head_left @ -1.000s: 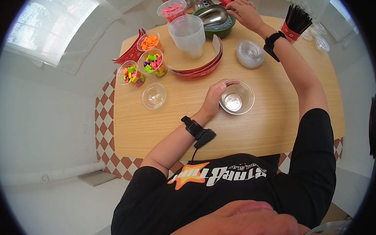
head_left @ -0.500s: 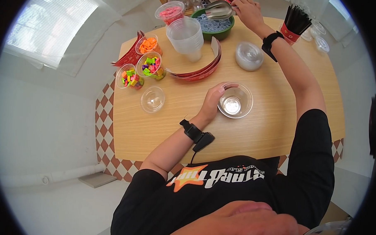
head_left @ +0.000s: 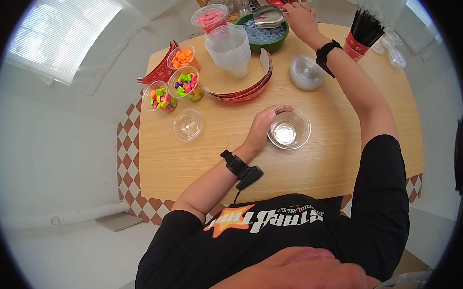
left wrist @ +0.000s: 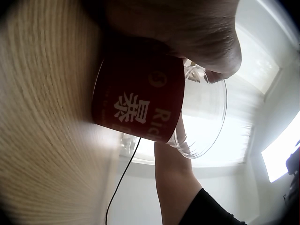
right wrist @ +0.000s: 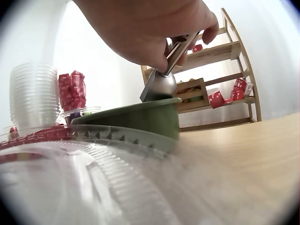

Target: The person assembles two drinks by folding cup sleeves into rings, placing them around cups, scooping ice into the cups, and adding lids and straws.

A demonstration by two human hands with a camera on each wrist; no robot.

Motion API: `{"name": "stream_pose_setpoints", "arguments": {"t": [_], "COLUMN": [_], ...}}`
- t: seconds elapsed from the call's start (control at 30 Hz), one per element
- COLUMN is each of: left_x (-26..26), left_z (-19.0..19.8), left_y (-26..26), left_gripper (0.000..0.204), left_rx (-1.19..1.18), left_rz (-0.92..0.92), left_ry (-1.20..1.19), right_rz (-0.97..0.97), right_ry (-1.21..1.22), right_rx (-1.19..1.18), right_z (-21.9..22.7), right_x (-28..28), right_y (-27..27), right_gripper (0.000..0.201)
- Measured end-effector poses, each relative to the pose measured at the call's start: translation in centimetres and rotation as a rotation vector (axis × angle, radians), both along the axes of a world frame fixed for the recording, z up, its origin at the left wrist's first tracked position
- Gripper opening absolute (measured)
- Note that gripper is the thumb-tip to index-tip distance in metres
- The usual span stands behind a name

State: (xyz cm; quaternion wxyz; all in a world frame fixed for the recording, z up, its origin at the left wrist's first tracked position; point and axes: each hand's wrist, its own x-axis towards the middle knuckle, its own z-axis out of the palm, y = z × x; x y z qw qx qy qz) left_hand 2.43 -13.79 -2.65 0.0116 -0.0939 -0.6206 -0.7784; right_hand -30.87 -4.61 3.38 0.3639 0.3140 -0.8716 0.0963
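At the frame's upper centre, the right hand (head_left: 301, 22) grips the scoop (head_left: 269, 17) over the bowl (head_left: 274, 46), apparently scooping, which calls for steadiness, while the left hand (head_left: 259, 126) curls round the cup (head_left: 285, 134) mid-frame.

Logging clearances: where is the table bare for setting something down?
Bare wood lies between the open cup and right forearm, and from the cup to the near edge. Crowded: far side, around filled cups, cup stack, green bowl.

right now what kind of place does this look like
Probably a dessert or drinks counter, perhaps a training or mock-up setup: a green bowl of ice-like pieces with a metal scoop, stacked clear cups, and cups of colorful pieces.
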Motion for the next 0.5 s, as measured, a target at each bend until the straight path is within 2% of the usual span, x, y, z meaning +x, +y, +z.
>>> {"name": "stream_pose_setpoints", "arguments": {"t": [0.1,0.17,0.4,0.5], "left_x": [0.0,0.0,0.0,0.1], "left_z": [0.0,0.0,0.0,0.2], "left_y": [0.0,0.0,-0.1,0.0], "left_gripper": [0.060,0.060,0.061,0.060], "left_rx": [0.001,0.005,-0.020,-0.018], "left_rz": [-0.004,-0.006,0.000,0.000], "left_ry": [0.000,-0.001,0.002,0.000], "right_rz": [-0.011,-0.016,-0.054,-0.017], "right_ry": [-0.100,-0.360,-0.425,-0.466], "right_rx": [-0.058,-0.010,-0.018,0.057], "right_z": [-0.1,0.4,0.5,0.8], "right_x": [-0.4,-0.4,0.8,0.7], "right_y": [0.2,0.3,0.2,0.7], "right_gripper": [0.022,0.023,0.021,0.023]}}
